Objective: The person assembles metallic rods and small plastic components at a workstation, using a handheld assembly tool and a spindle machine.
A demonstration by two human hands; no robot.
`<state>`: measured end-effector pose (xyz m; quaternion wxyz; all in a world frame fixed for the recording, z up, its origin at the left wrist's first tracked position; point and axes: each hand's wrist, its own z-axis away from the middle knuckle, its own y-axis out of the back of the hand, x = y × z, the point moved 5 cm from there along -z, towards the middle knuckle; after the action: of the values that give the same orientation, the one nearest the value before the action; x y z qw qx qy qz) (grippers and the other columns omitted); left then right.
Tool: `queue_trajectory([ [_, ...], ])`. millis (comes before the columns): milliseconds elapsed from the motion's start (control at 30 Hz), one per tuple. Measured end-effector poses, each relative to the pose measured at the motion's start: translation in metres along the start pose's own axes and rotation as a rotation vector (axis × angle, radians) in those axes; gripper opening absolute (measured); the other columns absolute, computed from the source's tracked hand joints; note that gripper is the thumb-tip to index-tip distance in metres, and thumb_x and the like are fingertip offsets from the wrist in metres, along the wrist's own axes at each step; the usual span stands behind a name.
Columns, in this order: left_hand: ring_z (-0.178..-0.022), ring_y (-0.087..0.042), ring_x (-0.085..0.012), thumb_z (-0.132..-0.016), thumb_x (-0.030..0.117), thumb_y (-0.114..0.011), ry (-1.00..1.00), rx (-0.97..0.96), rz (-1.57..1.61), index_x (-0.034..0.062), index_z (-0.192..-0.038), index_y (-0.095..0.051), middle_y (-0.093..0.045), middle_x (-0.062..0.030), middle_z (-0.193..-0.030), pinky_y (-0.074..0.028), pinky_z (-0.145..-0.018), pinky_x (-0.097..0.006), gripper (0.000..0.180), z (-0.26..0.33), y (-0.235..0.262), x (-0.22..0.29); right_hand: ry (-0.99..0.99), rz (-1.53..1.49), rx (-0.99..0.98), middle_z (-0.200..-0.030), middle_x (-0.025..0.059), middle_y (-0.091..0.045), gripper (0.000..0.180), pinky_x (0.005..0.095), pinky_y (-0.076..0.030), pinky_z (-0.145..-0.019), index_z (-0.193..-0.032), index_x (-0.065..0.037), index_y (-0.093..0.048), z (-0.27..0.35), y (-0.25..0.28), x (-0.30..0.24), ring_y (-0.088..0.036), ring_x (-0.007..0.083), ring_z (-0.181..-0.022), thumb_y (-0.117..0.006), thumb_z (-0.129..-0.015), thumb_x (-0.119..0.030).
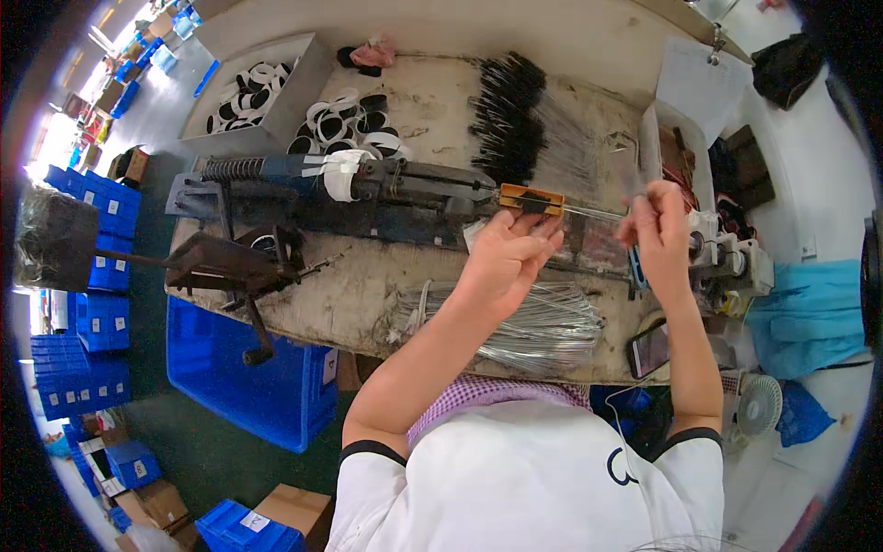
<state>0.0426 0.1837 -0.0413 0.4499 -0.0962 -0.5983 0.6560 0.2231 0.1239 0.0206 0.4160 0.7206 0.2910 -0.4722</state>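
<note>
My left hand [511,262] is closed, its fingers bent and the tips against the lower edge of a yellow-orange holder [507,197]. A strip of black bristles [537,204] lies in that holder; anything pinched under the fingers is hidden. Thin metal wires [593,213] run from the holder's right end to my right hand [658,225], whose fingers are pinched around them. Below the right fingers a blue-handled tool [636,267] partly shows. The holder lines up with the jaws of a long dark metal machine [432,179]. Under my left wrist lies a bundle of silvery wires [543,331].
Finished-looking black brushes [506,115] with wire stems lie behind the holder. White and black rings [336,124] are heaped left, beside a grey bin [294,101] of more. A crank [258,340] juts over a blue crate [248,377]. A phone [649,351] lies at the front edge.
</note>
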Motion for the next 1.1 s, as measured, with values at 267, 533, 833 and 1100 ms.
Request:
queue_trajectory([
  [267,-0.119,-0.048,-0.0253,-0.081,-0.019,-0.043,-0.047,0.013,0.024,0.0030,-0.121,-0.042,-0.047,-0.0118,-0.123,-0.040,-0.105,-0.039,0.046,-0.006,0.003,-0.005,0.448,0.300,-0.095,-0.077,0.0072,-0.058,0.014,0.0302,-0.044,-0.062,-0.085,-0.003,-0.065,0.000,-0.036,-0.018,-0.057,0.0210,-0.069,-0.069,-0.073,0.003],
  [533,-0.115,-0.051,-0.0232,-0.080,-0.020,-0.043,-0.051,0.039,0.014,0.0112,-0.129,-0.041,-0.048,-0.0104,-0.122,-0.044,-0.102,-0.037,0.058,-0.008,0.006,-0.006,0.651,0.472,-0.079,-0.072,0.0041,-0.057,0.014,0.0319,-0.042,-0.064,-0.082,-0.006,-0.066,-0.005,-0.040,-0.023,-0.055,0.0220,-0.068,-0.070,-0.071,0.001],
  [833,-0.114,-0.052,-0.0228,-0.080,-0.019,-0.044,-0.061,0.025,-0.018,0.0116,-0.128,-0.041,-0.048,-0.0096,-0.123,-0.044,-0.101,-0.037,0.057,-0.008,0.006,-0.006,0.682,0.603,-0.083,-0.072,0.0042,-0.055,0.011,0.0346,-0.043,-0.066,-0.079,-0.007,-0.065,-0.001,-0.047,-0.034,-0.056,0.0235,-0.072,-0.067,-0.070,-0.001],
  [1100,-0.112,-0.052,-0.0230,-0.083,-0.015,-0.044,-0.046,0.030,-0.007,0.0118,-0.129,-0.040,-0.049,-0.0094,-0.122,-0.043,-0.102,-0.037,0.053,-0.008,0.007,-0.006,0.749,0.690,-0.113,-0.076,0.0042,-0.054,0.014,0.0360,-0.044,-0.071,-0.079,-0.005,-0.064,0.001,-0.064,-0.039,-0.055,0.0238,-0.076,-0.063,-0.067,-0.001],
])
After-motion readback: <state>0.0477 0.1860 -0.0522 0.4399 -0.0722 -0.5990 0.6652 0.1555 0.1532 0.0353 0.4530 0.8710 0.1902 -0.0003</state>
